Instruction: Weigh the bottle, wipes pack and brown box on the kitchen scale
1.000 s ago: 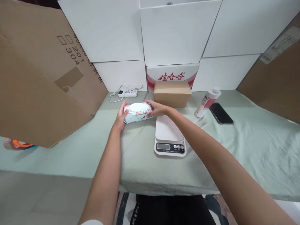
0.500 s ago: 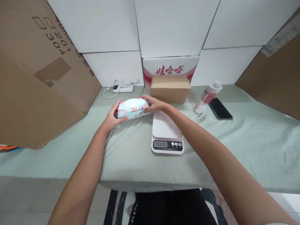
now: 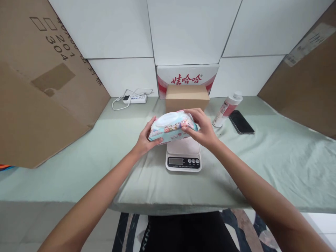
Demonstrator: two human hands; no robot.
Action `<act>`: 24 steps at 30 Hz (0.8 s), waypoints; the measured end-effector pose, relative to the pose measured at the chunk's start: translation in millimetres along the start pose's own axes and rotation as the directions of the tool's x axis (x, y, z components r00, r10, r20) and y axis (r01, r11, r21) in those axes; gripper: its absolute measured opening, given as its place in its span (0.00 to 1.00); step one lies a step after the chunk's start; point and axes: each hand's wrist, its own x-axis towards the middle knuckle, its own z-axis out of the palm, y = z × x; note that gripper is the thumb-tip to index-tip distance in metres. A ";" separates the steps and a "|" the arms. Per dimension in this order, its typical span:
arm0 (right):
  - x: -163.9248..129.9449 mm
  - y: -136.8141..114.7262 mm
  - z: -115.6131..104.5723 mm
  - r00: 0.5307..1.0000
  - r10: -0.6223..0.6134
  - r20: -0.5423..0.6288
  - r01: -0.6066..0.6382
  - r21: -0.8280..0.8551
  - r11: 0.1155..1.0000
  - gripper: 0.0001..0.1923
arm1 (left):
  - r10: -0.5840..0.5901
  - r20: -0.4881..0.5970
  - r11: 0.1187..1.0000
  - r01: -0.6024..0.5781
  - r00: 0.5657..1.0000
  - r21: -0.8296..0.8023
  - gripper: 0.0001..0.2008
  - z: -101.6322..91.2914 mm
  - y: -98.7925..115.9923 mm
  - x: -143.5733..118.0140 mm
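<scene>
Between my two hands is a pack of wet wipes [image 3: 172, 126], light blue and pink with a white lid on top. My left hand [image 3: 147, 139] grips its left end, thumb on the front. Its right end is held by my right hand [image 3: 201, 126], with the thumb on the front face and the fingers over the top. The pack hangs slightly tilted above a white kitchen scale [image 3: 183, 148] and hides the back of its platform. The scale's small display and several round buttons face me.
Behind the scale stand a brown carton [image 3: 187, 97] and a white-red box [image 3: 187, 74]. To the right are a white-pink bottle [image 3: 227, 109] and a black phone [image 3: 240, 121]. A power strip [image 3: 134, 99] with a cable lies back left. Large cardboard sheets [image 3: 52, 105] flank the green cloth [image 3: 91, 168].
Both hands have lifted the pack of wet wipes off the cloth on the left and carried it right, over the scale. The view has shifted slightly.
</scene>
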 end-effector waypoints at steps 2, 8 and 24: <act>-20.7 5.5 -9.0 0.999 -0.017 -0.048 0.016 -0.039 0.999 0.30 | 0.041 0.062 0.999 -0.041 0.997 -0.002 0.57 9.4 -0.2 3.1; -65.0 27.5 -15.7 0.991 -0.080 -0.110 0.069 -0.097 0.993 0.34 | 0.085 0.186 0.992 -0.101 0.979 0.076 0.56 17.4 1.8 7.4; -87.8 55.0 -17.6 0.982 -0.169 -0.090 0.164 -0.064 0.984 0.32 | 0.254 0.179 0.957 -0.273 0.951 0.094 0.56 34.2 -18.2 2.2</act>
